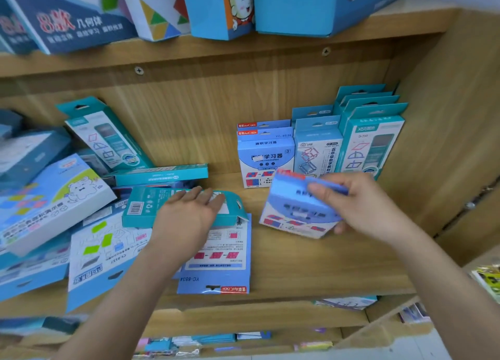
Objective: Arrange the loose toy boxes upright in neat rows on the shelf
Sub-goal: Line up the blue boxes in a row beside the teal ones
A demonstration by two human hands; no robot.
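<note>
Landmark: the flat pale-blue box (216, 262) lying face-down at the front edge of the wooden shelf (324, 265), hang-tab toward the viewer.

Just behind it and overlapping its far edge, a teal box (143, 208) lies flat, barcode up. Left hand (189, 210) rests palm-down on that teal box, fingers (205, 194) spread flat, not curled around anything.

Right of the landmark, clear of it: right hand (359, 205) grips a blue-and-white box (295, 213), thumb over the top edge, fingers closed under the right side. Box is tilted, lower edge at or just above the shelf board; contact cannot be told, motion blur.

Left of the landmark: a loose heap of boxes (54, 205), lying flat and overlapping at angles. One teal box (105, 135) leans against the back panel.

Behind and right of the landmark, against the back panel: upright rows. Blue boxes (266, 156), then light-blue boxes (318, 148), then teal boxes (370, 140) nearest the side wall.

Above: upper shelf with larger blue cartons (311, 5).
</note>
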